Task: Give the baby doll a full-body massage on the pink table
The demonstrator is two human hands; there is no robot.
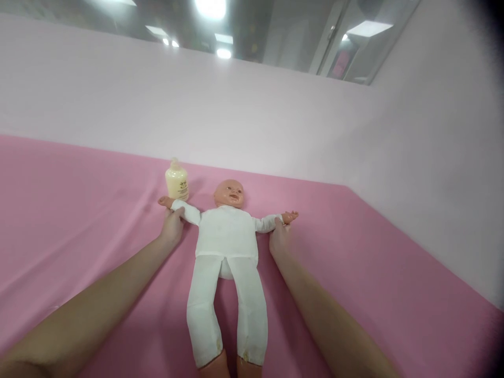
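Note:
A baby doll (227, 233) with a white cloth body lies on its back, its head away from me and its legs toward me. Both its arms are stretched out sideways. My left hand (172, 224) is closed round the doll's arm on the left, near the wrist, with the thumb on top. On the other side my right hand (279, 237) grips the doll's other arm close to its wrist. Some of my fingers are hidden under the doll's arms. The doll's feet are cut off by the lower edge of the view.
A pale yellow pump bottle (177, 181) stands just behind the doll's left-side hand. Pink covering (354, 262) spreads over the surface, creased at the left. A pale wall (244, 115) rises behind it, with a reflective glass panel (252, 31) above.

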